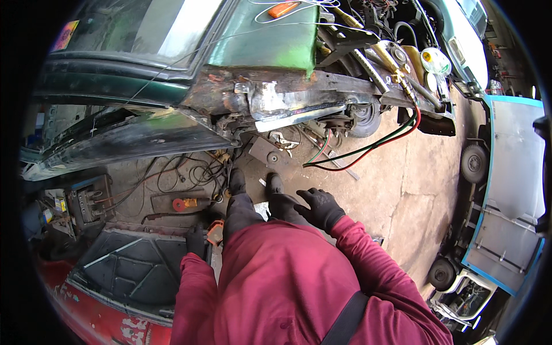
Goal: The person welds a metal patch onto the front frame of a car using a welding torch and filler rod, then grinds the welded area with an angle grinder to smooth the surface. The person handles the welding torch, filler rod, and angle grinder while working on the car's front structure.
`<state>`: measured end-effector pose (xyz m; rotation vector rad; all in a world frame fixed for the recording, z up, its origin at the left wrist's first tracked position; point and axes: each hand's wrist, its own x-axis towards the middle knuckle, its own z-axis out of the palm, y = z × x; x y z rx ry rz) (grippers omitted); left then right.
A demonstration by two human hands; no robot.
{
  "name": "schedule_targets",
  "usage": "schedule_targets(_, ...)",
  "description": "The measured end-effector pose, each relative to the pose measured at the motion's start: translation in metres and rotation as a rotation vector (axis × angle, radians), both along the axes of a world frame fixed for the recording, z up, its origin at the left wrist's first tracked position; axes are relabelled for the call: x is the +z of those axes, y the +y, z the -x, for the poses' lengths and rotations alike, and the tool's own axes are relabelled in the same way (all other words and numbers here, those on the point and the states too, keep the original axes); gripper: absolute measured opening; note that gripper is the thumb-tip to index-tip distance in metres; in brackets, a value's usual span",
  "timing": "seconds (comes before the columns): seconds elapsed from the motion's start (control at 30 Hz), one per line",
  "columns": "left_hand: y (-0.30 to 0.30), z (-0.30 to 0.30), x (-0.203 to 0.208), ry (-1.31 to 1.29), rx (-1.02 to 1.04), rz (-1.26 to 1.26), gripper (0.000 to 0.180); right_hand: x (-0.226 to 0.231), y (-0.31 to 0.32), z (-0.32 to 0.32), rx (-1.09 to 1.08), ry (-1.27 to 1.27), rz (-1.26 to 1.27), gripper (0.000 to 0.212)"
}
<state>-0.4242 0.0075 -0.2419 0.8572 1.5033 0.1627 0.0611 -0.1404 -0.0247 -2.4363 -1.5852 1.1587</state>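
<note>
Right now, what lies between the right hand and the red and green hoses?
In the head view, only concrete floor shows between the gloved right hand and the hoses.

- Glossy green metal fender (259, 43), its sheen paling in patches.
- Rough metal sill (230, 95) directly below the fender: mottled rust brown with silvery white patches.
- Slim twin hoses (376, 150) right of and below the fender: one red, one green.
- Disc-headed power tool (191, 204) below-left of the fender: yellow body, red disc.
- Flat-sided truck bed (513, 132) far right of the fender: grey, blue-edged.
- The person's left hand (196, 240) and right hand (322, 208), below the fender: black-gloved; maroon sleeves (379, 259).
</note>
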Motion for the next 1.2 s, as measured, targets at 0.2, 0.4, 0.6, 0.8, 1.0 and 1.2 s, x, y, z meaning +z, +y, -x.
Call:
schedule_targets(0.2,-0.041,-0.056,0.005,0.025,-0.028,0.077,0.027,-0.010,-0.015,-0.037,-0.029,-0.005,-0.069,0.052)
schedule_targets(0.4,-0.063,-0.106,0.030,-0.009,0.002,-0.021,0.026,-0.029,-0.039,-0.066,0.026,0.018,0.003,0.055)
schedule_targets(0.6,-0.086,-0.105,0.031,-0.007,-0.050,-0.019,0.025,-0.042,-0.053,-0.083,0.045,0.043,0.041,0.056)
schedule_targets(0.8,-0.109,-0.089,0.019,0.042,-0.093,-0.102,0.031,-0.043,-0.055,-0.088,0.048,0.018,0.028,0.056)
schedule_targets(1.0,-0.112,-0.074,0.002,-0.049,0.136,-0.005,0.033,-0.048,-0.042,-0.069,0.156,0.025,0.070,0.057)
schedule_targets(1.2,-0.128,-0.032,-0.028,-0.047,0.135,-0.091,0.032,-0.062,-0.002,-0.010,0.262,0.084,0.199,0.059)
